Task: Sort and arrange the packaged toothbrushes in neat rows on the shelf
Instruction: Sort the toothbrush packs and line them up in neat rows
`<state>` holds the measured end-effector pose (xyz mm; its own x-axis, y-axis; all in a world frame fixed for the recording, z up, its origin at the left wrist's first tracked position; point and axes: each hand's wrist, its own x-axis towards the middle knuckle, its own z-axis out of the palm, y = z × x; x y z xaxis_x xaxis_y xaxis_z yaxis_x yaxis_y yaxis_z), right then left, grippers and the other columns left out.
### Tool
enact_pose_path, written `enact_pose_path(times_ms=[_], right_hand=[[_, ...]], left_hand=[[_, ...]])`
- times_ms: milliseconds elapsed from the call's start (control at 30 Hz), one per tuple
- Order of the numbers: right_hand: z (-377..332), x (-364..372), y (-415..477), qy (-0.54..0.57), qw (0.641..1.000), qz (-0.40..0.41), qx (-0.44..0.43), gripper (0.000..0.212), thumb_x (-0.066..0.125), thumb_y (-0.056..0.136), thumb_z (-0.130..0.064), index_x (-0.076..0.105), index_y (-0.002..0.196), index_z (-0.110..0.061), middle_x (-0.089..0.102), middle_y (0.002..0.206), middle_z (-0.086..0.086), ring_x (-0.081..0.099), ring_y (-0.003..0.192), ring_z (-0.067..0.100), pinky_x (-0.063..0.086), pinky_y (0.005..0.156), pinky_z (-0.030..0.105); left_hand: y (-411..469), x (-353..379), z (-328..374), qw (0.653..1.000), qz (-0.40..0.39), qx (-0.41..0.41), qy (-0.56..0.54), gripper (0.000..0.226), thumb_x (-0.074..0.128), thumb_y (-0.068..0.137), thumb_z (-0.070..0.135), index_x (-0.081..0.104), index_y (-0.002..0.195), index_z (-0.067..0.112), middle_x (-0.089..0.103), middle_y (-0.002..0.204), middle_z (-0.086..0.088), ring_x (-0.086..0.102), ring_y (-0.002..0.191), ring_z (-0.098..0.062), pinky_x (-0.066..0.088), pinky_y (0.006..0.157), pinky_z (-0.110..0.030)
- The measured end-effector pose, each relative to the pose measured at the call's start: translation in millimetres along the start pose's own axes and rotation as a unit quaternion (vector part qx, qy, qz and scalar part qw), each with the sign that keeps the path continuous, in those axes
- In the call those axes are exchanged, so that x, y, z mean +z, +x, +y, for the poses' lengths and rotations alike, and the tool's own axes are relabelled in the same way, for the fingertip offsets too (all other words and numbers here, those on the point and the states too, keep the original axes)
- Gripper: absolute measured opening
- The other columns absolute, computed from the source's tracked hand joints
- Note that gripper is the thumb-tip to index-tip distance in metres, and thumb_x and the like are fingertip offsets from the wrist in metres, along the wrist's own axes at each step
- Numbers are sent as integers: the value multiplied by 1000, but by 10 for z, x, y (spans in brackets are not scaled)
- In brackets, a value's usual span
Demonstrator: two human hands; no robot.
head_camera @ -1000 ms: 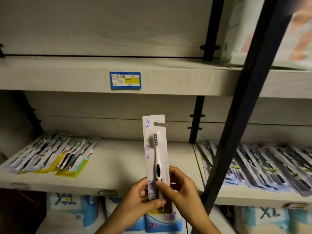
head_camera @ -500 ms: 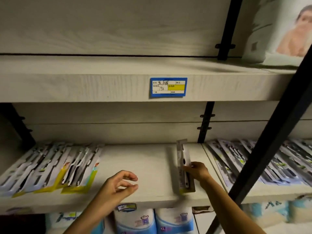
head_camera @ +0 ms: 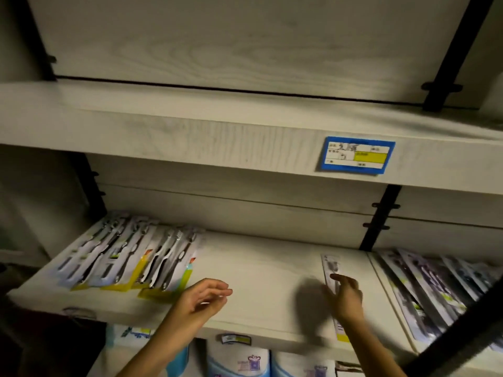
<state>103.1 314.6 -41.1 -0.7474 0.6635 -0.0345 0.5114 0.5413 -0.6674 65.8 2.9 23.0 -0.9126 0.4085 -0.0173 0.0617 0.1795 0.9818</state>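
Left hand: I am watching the left hand point(head_camera: 202, 295) hovering low in the centre of the frame, above the front part of the shelf point(head_camera: 261, 270). Its fingers are hanging loosely curled and spread, holding nothing.
Right hand: the right hand point(head_camera: 346, 299) is sitting lower right of centre, lying over the single toothbrush pack point(head_camera: 330, 266). One finger is stretching along the card. The feed is blurring here, so I cannot tell whether the hand is pinching the pack or only resting on it.
Single toothbrush pack: it is lying flat near the right end of the shelf, running front to back, with its yellow end reaching the front edge.
Left row point(head_camera: 130, 257): overlapping toothbrush packs are fanning out at mid left, yellow ends pointing forward, well apart from the single pack.
Right row point(head_camera: 435, 287): more overlapping packs are lying on the next board, just beside the single pack.
Price tag point(head_camera: 356, 156): a blue-edged tag with a yellow patch is sticking to the upper shelf's front edge, upper right.
Dark bar point(head_camera: 462, 338): it is crossing the lower right corner in front of the right row.
Wrapped packs point(head_camera: 239, 361): white and blue ones are showing under the shelf along the bottom edge.
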Motion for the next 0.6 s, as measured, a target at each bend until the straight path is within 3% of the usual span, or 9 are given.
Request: enact_pose_path(times_ms=[133, 267, 400, 600], right_hand=[[-652, 223, -438, 172, 975, -23, -138, 26, 65, 86, -13, 59, 109, -23, 48, 116, -2, 52, 102, 13, 43, 78, 21], [-1181, 478, -879, 218, 954, -80, -190, 28, 64, 87, -13, 56, 100, -37, 48, 109, -22, 53, 98, -3, 41, 79, 12], [-1595, 862, -1160, 241, 946, -83, -198, 28, 64, 86, -9, 59, 98, -34, 53, 110, -21, 55, 98, -6, 44, 78, 11], [-2197, 1533, -1478, 281, 945, -59, -158, 26, 63, 86, -4, 62, 93, -28, 60, 109, -10, 56, 94, -9, 47, 73, 7]], left_hand=[[-81, -280, -161, 999, 38, 2, 9, 17, 63, 84, 3, 63, 97, 13, 73, 98, 6, 66, 94, -10, 51, 85, -24], [-128, -684, -332, 999, 44, 7, 19, 15, 64, 84, 2, 64, 94, 13, 72, 97, 5, 66, 90, -9, 49, 81, -20], [-76, -1219, -502, 999, 44, 17, 14, 13, 69, 78, 10, 65, 91, 10, 72, 94, 0, 67, 86, -9, 48, 76, -16], [-36, -2143, -753, 999, 23, 8, 20, 20, 65, 70, 21, 65, 86, 10, 72, 91, -6, 66, 82, -11, 49, 77, -25]])
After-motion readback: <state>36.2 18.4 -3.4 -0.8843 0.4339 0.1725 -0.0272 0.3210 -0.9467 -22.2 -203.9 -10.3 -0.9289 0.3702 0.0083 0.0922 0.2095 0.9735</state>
